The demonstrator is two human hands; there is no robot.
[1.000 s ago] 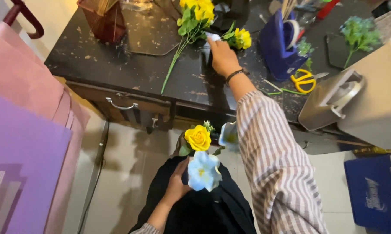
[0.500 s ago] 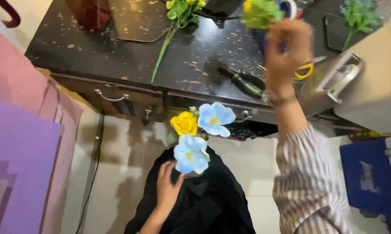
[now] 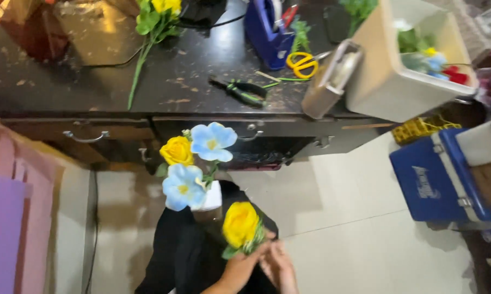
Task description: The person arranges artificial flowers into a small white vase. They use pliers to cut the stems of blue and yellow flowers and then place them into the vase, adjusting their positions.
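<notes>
My two hands meet at the bottom of the view over my dark clothing (image 3: pixel 185 256). My left hand (image 3: pixel 239 269) is closed around the lower stems of a small bunch: a yellow rose (image 3: pixel 176 151) and two blue flowers (image 3: pixel 213 140), with a bit of white (image 3: pixel 208 198) beneath them. My right hand (image 3: pixel 281 267) grips the short stem of a second yellow rose (image 3: pixel 240 223) and presses it against the bunch on its right side. This rose and my fingers hide the stems.
A dark table (image 3: pixel 191 81) with drawers bears yellow flowers on long stems (image 3: pixel 150 27), green-handled pliers (image 3: pixel 240 90), yellow scissors (image 3: pixel 302 62) and a blue holder (image 3: pixel 270 30). A beige bin (image 3: pixel 387 71) of flowers is right, a blue box (image 3: pixel 447 174) lower right, pink and purple sheets (image 3: pixel 17 218) left.
My right hand came down from above the table with the yellow rose and now joins my left hand at the bunch. The view has tilted towards the right.
</notes>
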